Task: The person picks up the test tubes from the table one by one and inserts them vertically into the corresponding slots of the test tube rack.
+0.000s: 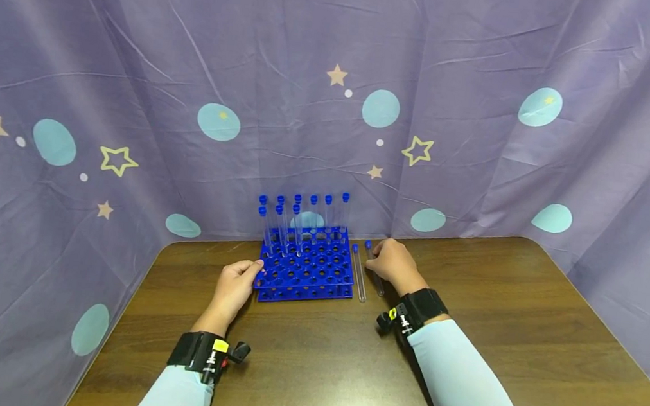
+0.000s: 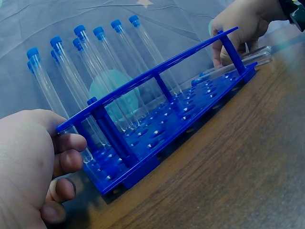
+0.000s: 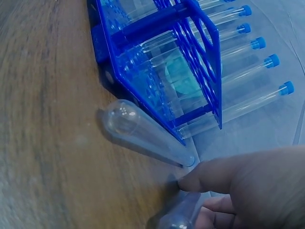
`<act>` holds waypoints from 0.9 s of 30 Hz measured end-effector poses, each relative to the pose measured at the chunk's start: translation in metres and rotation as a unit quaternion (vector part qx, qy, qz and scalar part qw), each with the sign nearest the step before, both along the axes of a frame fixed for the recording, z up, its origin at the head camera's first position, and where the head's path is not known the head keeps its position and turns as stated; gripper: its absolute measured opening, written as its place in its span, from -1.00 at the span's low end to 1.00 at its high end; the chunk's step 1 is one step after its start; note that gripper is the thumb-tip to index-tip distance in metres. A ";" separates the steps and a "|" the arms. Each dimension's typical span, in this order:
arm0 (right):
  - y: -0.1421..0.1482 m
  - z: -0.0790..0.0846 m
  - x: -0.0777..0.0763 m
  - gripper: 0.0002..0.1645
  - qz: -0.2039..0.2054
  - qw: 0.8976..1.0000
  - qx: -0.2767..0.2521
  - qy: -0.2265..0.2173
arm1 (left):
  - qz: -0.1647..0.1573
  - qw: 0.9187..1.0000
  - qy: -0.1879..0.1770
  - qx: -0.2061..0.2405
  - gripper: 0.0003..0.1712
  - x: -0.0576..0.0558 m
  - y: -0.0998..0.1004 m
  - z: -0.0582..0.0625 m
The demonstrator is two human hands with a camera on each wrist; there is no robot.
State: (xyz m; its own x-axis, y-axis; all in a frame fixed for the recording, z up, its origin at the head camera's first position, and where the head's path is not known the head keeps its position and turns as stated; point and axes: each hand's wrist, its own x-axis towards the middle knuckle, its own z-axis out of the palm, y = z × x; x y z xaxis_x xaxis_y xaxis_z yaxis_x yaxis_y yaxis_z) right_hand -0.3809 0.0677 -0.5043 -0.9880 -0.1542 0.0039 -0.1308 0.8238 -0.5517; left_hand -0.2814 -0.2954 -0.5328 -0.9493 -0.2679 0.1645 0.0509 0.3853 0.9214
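Observation:
A blue test tube rack (image 1: 304,272) stands on the table, with several clear blue-capped test tubes (image 1: 300,233) upright in its back rows. My left hand (image 1: 236,285) grips the rack's front left corner, thumb over the top plate and fingers curled below its edge (image 2: 71,125). To the right of the rack, two more capped tubes lie on the wood. The nearer lying tube (image 3: 147,133) rests beside the rack's end, untouched. At the farther lying tube (image 1: 379,284), my right hand (image 1: 394,260) pinches the glass between thumb and fingers; part of this tube is hidden by the hand.
The brown wooden table (image 1: 311,363) ends at the back against a purple curtain (image 1: 285,128) printed with stars and ovals. The rack stands close to that curtain. Front holes of the rack hold no tubes.

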 end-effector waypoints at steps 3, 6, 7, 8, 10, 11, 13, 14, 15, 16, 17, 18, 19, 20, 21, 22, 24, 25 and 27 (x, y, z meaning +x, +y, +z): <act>0.000 0.000 0.001 -0.66 -0.007 1.000 0.000 0.000 | -0.001 1.000 0.000 0.000 -0.44 0.000 0.000 0.000; 0.000 -0.001 0.000 -0.54 -0.011 1.000 -0.003 0.000 | -0.002 1.000 0.000 0.001 -0.43 0.000 0.000 0.000; 0.000 -0.001 0.000 -0.54 -0.012 1.000 -0.004 0.000 | -0.003 1.000 -0.001 0.002 -0.42 0.001 0.000 0.000; 0.000 -0.001 0.000 -0.54 -0.013 1.000 -0.005 -0.002 | -0.004 1.000 -0.001 0.003 -0.42 0.001 0.000 0.000; 0.000 -0.001 0.000 -0.55 -0.014 1.000 -0.008 -0.004 | -0.004 1.000 -0.002 0.002 -0.43 0.001 0.000 0.000; 0.000 0.000 -0.001 -0.56 -0.015 1.000 -0.009 -0.004 | -0.004 1.000 -0.002 0.000 -0.43 0.001 -0.001 0.000; 0.000 0.000 -0.002 -0.58 -0.018 1.000 -0.012 -0.004 | -0.002 1.000 -0.003 0.000 -0.45 0.000 -0.001 0.000; 0.001 -0.001 -0.002 -0.59 -0.020 1.000 -0.014 -0.003 | -0.001 1.000 -0.003 0.000 -0.47 0.000 -0.001 0.000; 0.001 -0.001 -0.003 -0.60 -0.022 1.000 -0.015 -0.001 | 0.000 1.000 -0.003 -0.001 -0.48 0.000 0.000 0.000; 0.001 -0.001 -0.004 -0.61 -0.024 1.000 -0.016 0.000 | 0.000 1.000 -0.003 -0.001 -0.49 0.000 -0.001 0.000; 0.002 -0.001 -0.005 -0.61 -0.025 0.999 -0.019 0.004 | 0.000 1.000 -0.004 -0.001 -0.50 -0.001 0.000 0.000; 0.002 -0.001 -0.005 -0.61 -0.027 0.999 -0.021 0.007 | 0.001 1.000 -0.005 0.000 -0.50 -0.001 0.000 0.000; 0.002 -0.001 -0.006 -0.61 -0.029 0.999 -0.025 0.011 | 0.001 1.000 -0.006 0.000 -0.50 -0.001 0.000 0.000; 0.002 -0.001 -0.006 -0.61 -0.031 0.999 -0.029 0.016 | 0.001 1.000 -0.008 -0.001 -0.50 0.000 0.000 0.000; 0.003 -0.001 -0.007 -0.60 -0.032 0.999 -0.032 0.021 | 0.002 1.000 -0.009 -0.003 -0.50 0.000 -0.001 0.000; 0.003 -0.001 -0.007 -0.60 -0.033 0.998 -0.037 0.025 | 0.002 1.000 -0.010 -0.004 -0.50 -0.001 -0.001 0.000; 0.003 0.000 -0.008 -0.59 -0.036 0.998 -0.047 0.034 | 0.003 1.000 -0.012 -0.006 -0.50 0.000 -0.001 0.001; 0.003 0.001 -0.008 -0.59 -0.036 0.997 -0.053 0.038 | 0.003 1.000 -0.013 -0.007 -0.50 0.000 0.000 0.002; 0.003 0.002 -0.008 -0.58 -0.037 0.996 -0.063 0.045 | 0.003 1.000 -0.014 -0.008 -0.51 0.001 0.000 0.002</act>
